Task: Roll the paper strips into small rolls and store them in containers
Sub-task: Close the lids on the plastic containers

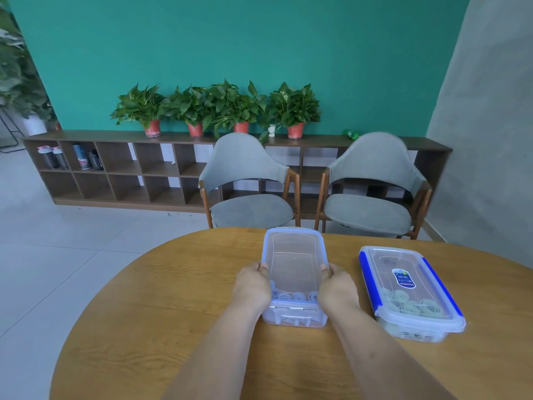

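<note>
A clear plastic container with a pale blue rim (294,249) stands lengthwise in the middle of the round wooden table (173,298). Its lid is on. Small paper rolls (294,296) lie inside at its near end. My left hand (252,285) grips its left side with the thumb on the lid edge. My right hand (337,287) grips its right side the same way. To the right lies a second lidded container with dark blue clips (409,290), which holds several greenish paper rolls (415,307).
Two grey chairs (251,180) (372,180) stand just beyond the table's far edge. A low wooden shelf (121,168) with potted plants (202,111) runs along the teal wall. Tiled floor lies to the left.
</note>
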The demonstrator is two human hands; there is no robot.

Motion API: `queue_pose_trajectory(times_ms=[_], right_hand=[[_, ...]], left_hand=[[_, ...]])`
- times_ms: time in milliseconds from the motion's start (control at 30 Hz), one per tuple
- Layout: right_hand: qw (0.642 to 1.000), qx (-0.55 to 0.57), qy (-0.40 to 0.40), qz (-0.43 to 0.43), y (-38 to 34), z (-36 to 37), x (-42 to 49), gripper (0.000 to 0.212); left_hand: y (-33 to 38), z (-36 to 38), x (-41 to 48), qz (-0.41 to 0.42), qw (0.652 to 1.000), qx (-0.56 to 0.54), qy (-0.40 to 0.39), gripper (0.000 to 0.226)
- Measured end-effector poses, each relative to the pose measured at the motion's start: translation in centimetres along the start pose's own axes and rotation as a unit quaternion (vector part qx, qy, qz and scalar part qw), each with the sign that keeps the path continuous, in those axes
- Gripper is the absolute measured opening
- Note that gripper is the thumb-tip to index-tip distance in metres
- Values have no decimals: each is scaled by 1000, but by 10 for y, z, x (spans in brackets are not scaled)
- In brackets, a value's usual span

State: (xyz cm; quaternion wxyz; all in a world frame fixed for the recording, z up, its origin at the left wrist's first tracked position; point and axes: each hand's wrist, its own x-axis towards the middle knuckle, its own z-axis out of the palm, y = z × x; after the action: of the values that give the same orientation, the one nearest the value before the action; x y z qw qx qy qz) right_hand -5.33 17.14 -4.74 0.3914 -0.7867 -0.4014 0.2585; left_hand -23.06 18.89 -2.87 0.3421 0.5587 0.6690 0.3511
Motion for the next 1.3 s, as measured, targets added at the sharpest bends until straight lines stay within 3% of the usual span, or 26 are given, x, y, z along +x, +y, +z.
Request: queue_pose_trajectory(times_ms=[333,433,567,700,767,867,933,1067,1300], right_hand=[[996,84,-17,13,1,0,-2,35],[999,54,-7,1,-1,0,-3,37],[996,-45,23,-80,-5,-5,-12,47],[974,-85,-26,-208,-7,-14,-22,49],[965,-129,-75,-216,-8,-18,-24,74],[945,-176,-153,-229,-11,-32,-23,133],[932,-192,-204,-228,-11,-42,-21,153],[921,-220,-222,-234,-11,-44,-18,160],[889,-315,-180,-277,-12,-42,-24,153]], left_hand=[[0,3,1,-2,1000,-2,-4,38],[-1,3,2,-10,1000,-9,-13,38],[-3,6,6,-31,999,-6,-32,48],[-2,9,6,-36,999,-29,-30,50],[-1,10,5,-32,999,-26,-28,48],[0,9,5,-32,998,-37,-34,47],[0,9,5,-29,998,-37,-33,47],[0,8,4,-25,999,-40,-22,47],[6,4,-3,-12,999,33,-27,51]])
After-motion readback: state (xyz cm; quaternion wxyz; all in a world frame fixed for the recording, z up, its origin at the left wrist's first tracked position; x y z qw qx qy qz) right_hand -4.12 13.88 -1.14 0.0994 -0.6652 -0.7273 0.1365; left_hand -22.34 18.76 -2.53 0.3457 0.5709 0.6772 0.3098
